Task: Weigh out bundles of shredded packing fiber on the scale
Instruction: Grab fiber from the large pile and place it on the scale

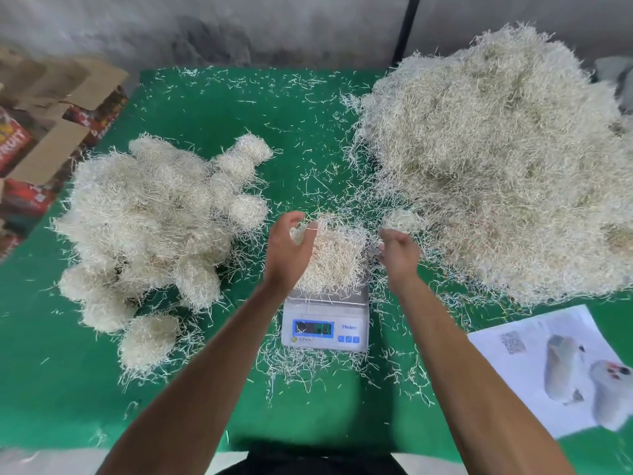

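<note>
A white digital scale (324,332) stands on the green table, its lit display facing me. A loose bundle of pale shredded fiber (337,258) lies on its platform. My left hand (289,246) curls its thumb and fingers round the bundle's left edge. My right hand (399,252) hovers just right of the platform with its fingers curled, and a small tuft of fiber (400,219) shows beyond its knuckles, seemingly in its grip. The big loose heap of fiber (496,166) fills the right of the table. Several rounded fiber bundles (154,228) are piled at the left.
Stray fiber strands litter the green table (239,114) around the scale. A printed paper sheet (555,368) lies at the front right. Open cardboard boxes (44,132) stand off the table's left edge. A grey wall and a black pole (406,29) are behind.
</note>
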Available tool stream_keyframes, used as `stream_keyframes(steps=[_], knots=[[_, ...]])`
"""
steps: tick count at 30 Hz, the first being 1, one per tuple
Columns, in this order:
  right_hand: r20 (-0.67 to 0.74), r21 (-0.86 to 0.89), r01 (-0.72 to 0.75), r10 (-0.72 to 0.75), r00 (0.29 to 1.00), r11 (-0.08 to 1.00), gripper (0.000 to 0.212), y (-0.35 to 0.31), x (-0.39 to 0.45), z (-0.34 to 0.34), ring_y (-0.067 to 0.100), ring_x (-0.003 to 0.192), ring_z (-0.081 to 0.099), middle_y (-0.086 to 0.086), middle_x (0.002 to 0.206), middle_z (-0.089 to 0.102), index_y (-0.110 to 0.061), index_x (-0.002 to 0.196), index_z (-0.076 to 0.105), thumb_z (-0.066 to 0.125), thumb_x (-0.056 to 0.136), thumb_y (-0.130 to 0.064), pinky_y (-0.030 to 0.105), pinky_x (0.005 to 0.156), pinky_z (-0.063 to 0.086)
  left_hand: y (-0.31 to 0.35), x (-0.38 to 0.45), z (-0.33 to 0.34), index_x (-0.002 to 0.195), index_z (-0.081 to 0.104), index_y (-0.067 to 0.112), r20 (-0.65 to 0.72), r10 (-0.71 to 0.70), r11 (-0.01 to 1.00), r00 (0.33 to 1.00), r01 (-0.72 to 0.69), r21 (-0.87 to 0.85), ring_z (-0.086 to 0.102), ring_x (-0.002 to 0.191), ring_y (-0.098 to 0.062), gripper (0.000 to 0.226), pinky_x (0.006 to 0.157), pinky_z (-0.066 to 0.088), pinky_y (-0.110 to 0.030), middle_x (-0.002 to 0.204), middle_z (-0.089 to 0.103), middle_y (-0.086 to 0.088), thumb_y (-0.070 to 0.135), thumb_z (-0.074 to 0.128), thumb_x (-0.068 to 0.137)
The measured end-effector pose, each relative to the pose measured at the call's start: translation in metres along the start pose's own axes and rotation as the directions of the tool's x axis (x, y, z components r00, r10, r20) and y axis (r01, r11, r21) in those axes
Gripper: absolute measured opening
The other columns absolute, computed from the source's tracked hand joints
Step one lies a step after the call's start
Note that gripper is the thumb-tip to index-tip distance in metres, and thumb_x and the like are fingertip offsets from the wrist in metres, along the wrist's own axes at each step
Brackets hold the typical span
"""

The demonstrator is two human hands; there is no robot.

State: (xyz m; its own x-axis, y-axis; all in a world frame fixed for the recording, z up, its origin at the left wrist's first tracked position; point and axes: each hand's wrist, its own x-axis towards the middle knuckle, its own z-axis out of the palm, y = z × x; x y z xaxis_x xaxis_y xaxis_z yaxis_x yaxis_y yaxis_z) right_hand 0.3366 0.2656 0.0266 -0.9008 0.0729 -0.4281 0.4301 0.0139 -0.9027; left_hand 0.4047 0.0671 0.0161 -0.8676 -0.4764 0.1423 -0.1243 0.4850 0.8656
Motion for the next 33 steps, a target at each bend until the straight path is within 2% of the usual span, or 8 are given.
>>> stream_keyframes(steps=[4, 8, 11, 13, 17, 21, 28, 33], knots=[[0.184, -0.257, 0.285, -0.243, 0.952, 0.923, 0.044, -0.018, -0.011, 0.029, 0.019, 0.114, 0.062, 0.004, 0.13, 0.065, -0.014, 0.128, 0.062, 0.069, 0.097, -0.043, 0.047, 0.109, 0.05, 0.0, 0.001, -0.004, 0.131, 0.05, 0.027, -0.052, -0.056, 0.996, 0.997, 0.053, -0.066, 0.054, 0.119, -0.005, 0.045, 0.105, 0.047, -0.036, 0.13, 0.057, 0.01, 0.056, 0.053, 0.097], [0.371, -0.626, 0.392, -0.185, 0.91, 0.674, 0.103, -0.024, -0.011, 0.046, 0.032, 0.128, 0.056, 0.013, 0.154, 0.045, -0.017, 0.154, 0.038, 0.07, 0.076, -0.077, 0.055, 0.107, 0.049, -0.004, 0.001, -0.011, 0.133, 0.047, 0.028, 0.036, -0.002, 0.997, 0.999, 0.005, -0.073, 0.052, 0.123, -0.003, 0.052, 0.107, 0.047, -0.043, 0.133, 0.055, 0.011, 0.062, 0.053, 0.094], [0.404, -0.764, 0.361, -0.04, 0.914, 0.534, 0.073, -0.021, -0.006, 0.05, 0.033, 0.108, 0.065, 0.015, 0.125, 0.061, -0.009, 0.138, 0.049, 0.077, 0.086, -0.053, 0.047, 0.095, 0.057, -0.01, -0.001, -0.011, 0.15, 0.031, 0.03, 0.303, 0.053, 0.998, 0.952, -0.044, -0.034, 0.038, 0.139, -0.008, 0.087, 0.118, 0.033, -0.046, 0.154, 0.038, 0.008, 0.072, 0.062, 0.081], [0.444, -0.697, 0.384, -0.057, 0.894, 0.605, 0.028, -0.025, -0.004, 0.051, 0.021, 0.079, 0.062, 0.006, 0.088, 0.06, -0.009, 0.103, 0.059, 0.074, 0.095, -0.031, 0.033, 0.072, 0.057, -0.011, -0.001, -0.006, 0.154, 0.016, 0.039, 0.418, 0.053, 0.984, 0.907, -0.118, 0.131, 0.027, 0.144, -0.012, 0.107, 0.118, 0.021, -0.046, 0.161, 0.026, 0.011, 0.08, 0.066, 0.069], [0.538, -0.541, 0.457, -0.127, 0.833, 0.706, 0.019, -0.06, -0.014, 0.053, 0.019, 0.065, 0.056, 0.007, 0.08, 0.061, -0.01, 0.089, 0.063, 0.072, 0.096, -0.026, 0.031, 0.061, 0.051, -0.008, -0.003, 0.014, 0.146, 0.037, 0.033, 0.326, -0.036, 0.965, 0.945, -0.053, 0.258, 0.041, 0.132, -0.017, 0.087, 0.116, 0.029, -0.048, 0.142, 0.051, 0.001, 0.076, 0.065, 0.075], [0.475, -0.348, 0.432, -0.241, 0.846, 0.832, 0.008, -0.099, -0.027, 0.051, 0.014, 0.064, 0.05, -0.001, 0.079, 0.063, -0.016, 0.099, 0.073, 0.073, 0.095, -0.023, 0.023, 0.058, 0.049, 0.003, -0.006, 0.021, 0.084, 0.053, 0.031, 0.139, -0.046, 0.996, 0.989, 0.034, 0.083, 0.051, 0.069, -0.004, 0.031, 0.07, 0.056, -0.034, 0.079, 0.052, 0.013, 0.06, 0.063, 0.086], [0.288, -0.055, 0.512, -0.477, 0.83, 0.857, 0.006, -0.155, -0.044, 0.046, 0.013, 0.084, 0.066, -0.004, 0.093, 0.07, -0.015, 0.097, 0.074, 0.071, 0.097, -0.02, 0.029, 0.081, 0.056, 0.006, 0.0, 0.016, 0.129, 0.057, 0.022, 0.276, -0.125, 0.991, 0.953, 0.135, -0.017, 0.066, 0.095, 0.001, 0.042, 0.073, 0.049, -0.006, 0.125, 0.066, 0.0, 0.033, 0.07, 0.091], [0.18, 0.255, 0.503, -0.551, 0.815, 0.826, 0.005, -0.212, -0.047, 0.032, 0.012, 0.079, 0.055, -0.007, 0.083, 0.061, -0.017, 0.093, 0.071, 0.073, 0.096, -0.02, 0.028, 0.079, 0.05, -0.009, -0.024, 0.024, 0.142, 0.049, 0.01, 0.334, -0.221, 0.971, 0.916, 0.176, 0.159, 0.067, 0.098, -0.011, 0.062, 0.089, 0.057, -0.03, 0.14, 0.056, -0.015, 0.032, 0.074, 0.089]])
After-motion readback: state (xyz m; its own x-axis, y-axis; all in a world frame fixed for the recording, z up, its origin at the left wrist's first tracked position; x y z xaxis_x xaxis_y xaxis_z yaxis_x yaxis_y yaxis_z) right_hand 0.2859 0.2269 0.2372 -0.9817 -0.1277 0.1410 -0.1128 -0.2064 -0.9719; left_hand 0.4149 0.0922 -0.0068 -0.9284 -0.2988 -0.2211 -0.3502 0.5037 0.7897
